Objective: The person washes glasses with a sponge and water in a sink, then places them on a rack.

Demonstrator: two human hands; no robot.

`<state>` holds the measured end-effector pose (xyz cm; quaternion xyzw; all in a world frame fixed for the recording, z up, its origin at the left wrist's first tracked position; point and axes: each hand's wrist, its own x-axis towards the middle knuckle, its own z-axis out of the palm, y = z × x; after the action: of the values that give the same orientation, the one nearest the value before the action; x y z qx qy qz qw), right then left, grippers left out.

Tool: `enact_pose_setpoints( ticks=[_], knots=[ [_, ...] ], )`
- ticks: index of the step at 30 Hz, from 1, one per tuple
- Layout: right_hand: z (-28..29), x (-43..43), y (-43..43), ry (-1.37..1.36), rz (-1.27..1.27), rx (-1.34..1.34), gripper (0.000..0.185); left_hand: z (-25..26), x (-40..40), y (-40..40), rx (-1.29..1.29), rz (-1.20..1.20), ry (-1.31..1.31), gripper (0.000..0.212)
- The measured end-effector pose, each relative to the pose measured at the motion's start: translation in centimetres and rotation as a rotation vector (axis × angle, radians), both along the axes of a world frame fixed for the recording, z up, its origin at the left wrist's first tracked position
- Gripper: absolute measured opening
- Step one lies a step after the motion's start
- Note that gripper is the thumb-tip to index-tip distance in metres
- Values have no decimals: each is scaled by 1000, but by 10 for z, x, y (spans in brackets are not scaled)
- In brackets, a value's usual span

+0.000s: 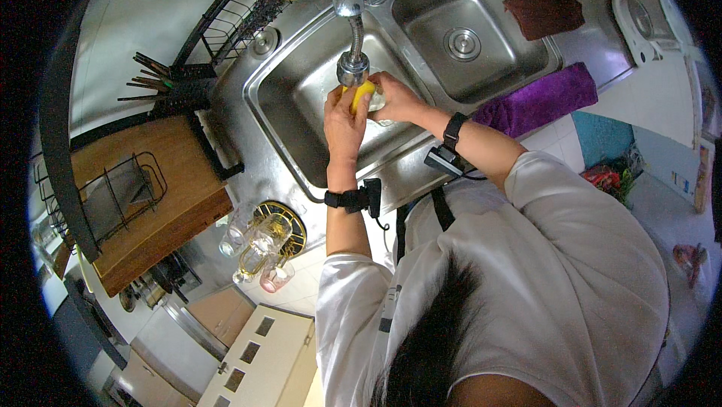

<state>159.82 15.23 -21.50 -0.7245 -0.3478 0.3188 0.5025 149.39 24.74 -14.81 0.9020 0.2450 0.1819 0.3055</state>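
Observation:
My left hand has its fingers around a yellow sponge. My right hand grips a small clear vessel, apparently a drinking glass, partly hidden by fingers and sponge. The sponge presses against it. Both hands are over the left basin of a stainless steel double sink, directly below a chrome faucet head on a flexible hose. Whether water is running is hard to make out.
Clear glasses and a pitcher stand on a round black-and-gold tray at left. A purple towel lies by the right basin; a brown cloth sits beyond. Chopsticks stick out of a black holder near a wooden-topped shelf.

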Motion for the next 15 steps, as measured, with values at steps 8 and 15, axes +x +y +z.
enact_pose_setpoints(
  ticks=[8, 15],
  knots=[
    [6, 5, -1, -148, -94, 45, 66, 3, 8, -6, 7, 16, -24, 28],
    [2, 6, 4, -163, -150, 92, 64, 2, 6, -1, -24, 107, 10, 32]
  ],
)
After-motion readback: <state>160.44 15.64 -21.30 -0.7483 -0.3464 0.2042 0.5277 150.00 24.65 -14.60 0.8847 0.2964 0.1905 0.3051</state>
